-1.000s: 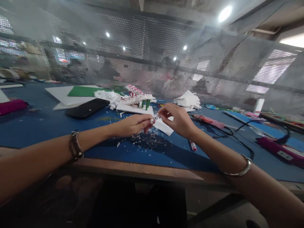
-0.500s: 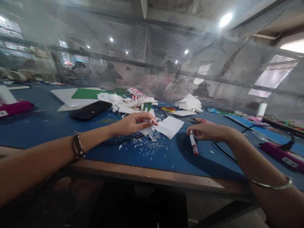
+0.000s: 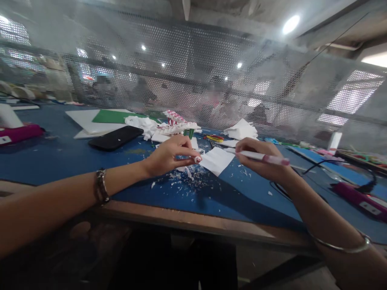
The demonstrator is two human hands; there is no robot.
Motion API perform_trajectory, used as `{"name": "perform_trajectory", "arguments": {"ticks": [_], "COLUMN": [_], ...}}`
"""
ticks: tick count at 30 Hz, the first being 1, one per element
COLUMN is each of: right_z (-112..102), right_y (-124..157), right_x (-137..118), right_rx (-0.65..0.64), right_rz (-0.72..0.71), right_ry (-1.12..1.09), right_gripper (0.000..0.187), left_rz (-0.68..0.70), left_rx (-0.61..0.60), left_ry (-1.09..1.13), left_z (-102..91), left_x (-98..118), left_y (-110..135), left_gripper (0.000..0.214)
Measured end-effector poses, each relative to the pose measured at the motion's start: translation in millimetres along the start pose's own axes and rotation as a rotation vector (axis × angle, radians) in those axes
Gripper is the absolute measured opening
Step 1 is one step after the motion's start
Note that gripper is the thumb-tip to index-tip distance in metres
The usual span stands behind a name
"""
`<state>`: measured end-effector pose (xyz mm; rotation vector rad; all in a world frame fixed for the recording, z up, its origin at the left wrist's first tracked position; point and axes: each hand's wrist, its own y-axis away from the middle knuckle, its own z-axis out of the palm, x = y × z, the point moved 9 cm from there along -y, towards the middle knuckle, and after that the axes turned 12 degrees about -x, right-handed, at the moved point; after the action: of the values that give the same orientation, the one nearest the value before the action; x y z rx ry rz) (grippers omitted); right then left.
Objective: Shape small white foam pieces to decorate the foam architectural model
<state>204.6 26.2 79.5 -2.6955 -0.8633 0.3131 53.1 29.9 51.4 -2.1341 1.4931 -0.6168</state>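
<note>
My left hand (image 3: 173,156) pinches a small white piece with red marks (image 3: 197,159) between thumb and fingertips, above a scatter of white shavings (image 3: 193,179). My right hand (image 3: 260,159) grips a slim white pen-shaped tool with a pinkish-red end (image 3: 263,157). That red end points right, and a thin pale tip shows past my fingers on the left; its exact kind is unclear. Between my hands a white paper sheet (image 3: 218,161) lies on the blue tabletop (image 3: 127,173). Beyond my left hand stands a white-and-pink model with green posts (image 3: 177,125).
A black phone (image 3: 116,138) lies left of centre, before white and green sheets (image 3: 111,117). Crumpled white paper (image 3: 242,129) sits at the back. Magenta power strips stand left (image 3: 22,133) and right (image 3: 359,199), with a black cable. A perforated screen (image 3: 181,76) closes the far side.
My right hand has lifted the pen-shaped tool off the table, turned it level, and moved it up beside the paper. My left hand stays nearly in place.
</note>
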Motion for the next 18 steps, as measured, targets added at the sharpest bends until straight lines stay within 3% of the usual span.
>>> {"name": "perform_trajectory", "arguments": {"ticks": [2, 5, 7, 12, 18], "right_z": [-2, 10, 18, 34, 29], "right_y": [2, 3, 2, 1, -1], "right_x": [-6, -17, -22, -26, -18], "right_rx": [0.081, 0.046, 0.003, -0.074, -0.026], "right_rz": [-0.063, -0.186, -0.239, -0.231, -0.194], "right_ry": [-0.380, -0.860, -1.037, -1.090, -0.970], "right_gripper": [0.003, 0.013, 0.017, 0.019, 0.015], "left_rz": [0.038, 0.079, 0.099, 0.126, 0.143], "left_rx": [-0.022, -0.034, -0.025, -0.022, -0.007], "left_ry": [-0.078, -0.157, -0.207, -0.321, -0.355], "left_z": [2.7, 4.8, 4.8, 6.1, 4.3], "left_x": [6, 13, 18, 26, 31], "left_y": [1, 1, 1, 1, 1], "left_gripper": [0.020, 0.022, 0.023, 0.027, 0.027]}}
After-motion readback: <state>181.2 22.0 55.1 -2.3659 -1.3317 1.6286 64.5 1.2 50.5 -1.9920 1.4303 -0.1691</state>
